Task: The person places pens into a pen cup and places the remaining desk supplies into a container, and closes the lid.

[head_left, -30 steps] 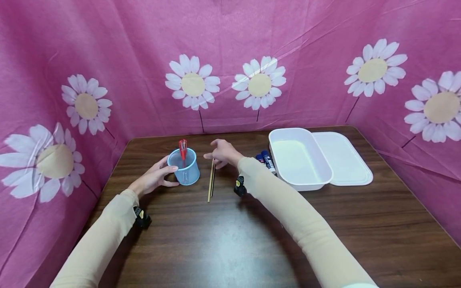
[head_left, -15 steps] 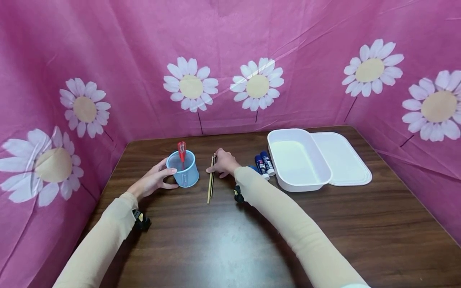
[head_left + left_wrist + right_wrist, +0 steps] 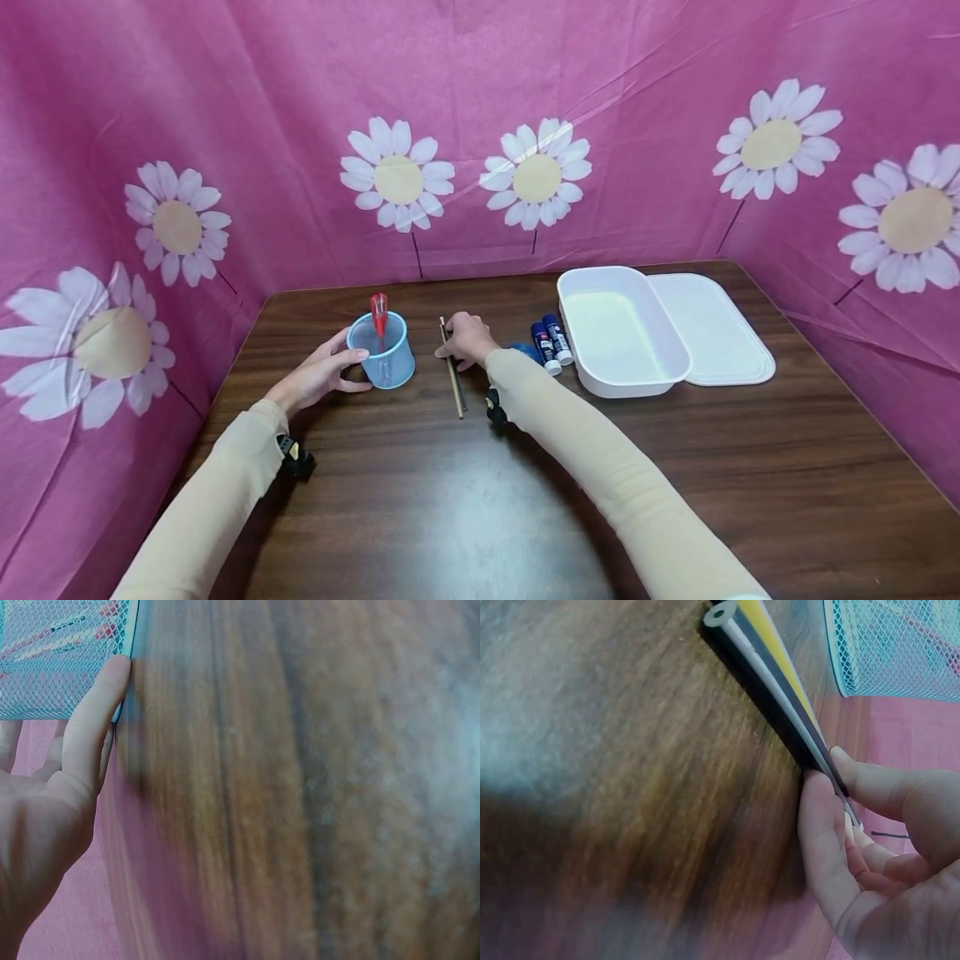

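A light-blue mesh pen holder (image 3: 392, 367) stands upright at the left of the table, with a red-topped pen (image 3: 379, 313) sticking up out of it. My left hand (image 3: 318, 373) holds the holder from its left side, the thumb along the near wall and other fingers partly hidden behind. Between thumb and fingers my right hand (image 3: 467, 340) pinches two slim pencils (image 3: 455, 387), just right of the holder. In the right wrist view, the pencils (image 3: 769, 682) show dark, silver and yellow stripes, and their blunt ends point away from the fingers.
Two blue-and-white glue sticks (image 3: 546, 348) lie right of my right hand. A blue object (image 3: 527, 351) is partly covered by the right sleeve. Farther right, a white plastic box (image 3: 626, 387) overlaps its flat white lid (image 3: 731, 350). A pink flowered cloth (image 3: 465, 75) hangs behind the table.
My right hand has come down onto the pencils, its fingers closing in on them. Their near ends have swung to the right. The left hand stays at the pen holder.
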Tool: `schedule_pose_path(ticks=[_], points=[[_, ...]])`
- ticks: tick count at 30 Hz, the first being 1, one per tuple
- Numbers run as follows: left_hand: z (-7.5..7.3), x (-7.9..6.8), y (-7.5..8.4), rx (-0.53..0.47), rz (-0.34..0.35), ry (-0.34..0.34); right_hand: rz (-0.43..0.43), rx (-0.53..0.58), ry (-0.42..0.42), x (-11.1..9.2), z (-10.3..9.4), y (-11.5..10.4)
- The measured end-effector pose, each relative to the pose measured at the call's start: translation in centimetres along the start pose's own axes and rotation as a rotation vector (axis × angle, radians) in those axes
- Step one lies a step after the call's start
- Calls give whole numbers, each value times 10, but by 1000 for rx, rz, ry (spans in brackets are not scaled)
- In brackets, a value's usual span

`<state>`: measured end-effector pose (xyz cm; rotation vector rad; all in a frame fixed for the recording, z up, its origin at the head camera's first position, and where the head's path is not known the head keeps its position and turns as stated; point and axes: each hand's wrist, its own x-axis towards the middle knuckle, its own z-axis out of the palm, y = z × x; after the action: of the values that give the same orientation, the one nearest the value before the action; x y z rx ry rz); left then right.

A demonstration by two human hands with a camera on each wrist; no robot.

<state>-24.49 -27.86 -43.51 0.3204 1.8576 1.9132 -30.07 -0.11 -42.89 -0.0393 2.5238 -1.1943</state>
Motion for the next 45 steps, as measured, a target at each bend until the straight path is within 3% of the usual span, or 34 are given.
schedule_pose_path(ticks=[15,23,33,40,45], points=[[1,1,1,-3,-1,0,-3,96,-95,-4,-14,2],[1,1,1,-7,-1,-2,-30,70,-172,-9,-33,-6],[1,1,1,-2,2,-4,-26,121,-340,-10,-61,-18],[2,1,2,-5,-3,-1,-34,130,-390,-13,-71,-25],[1,0,2,7,-2,-5,-48,197,-401,-14,-76,-30]])
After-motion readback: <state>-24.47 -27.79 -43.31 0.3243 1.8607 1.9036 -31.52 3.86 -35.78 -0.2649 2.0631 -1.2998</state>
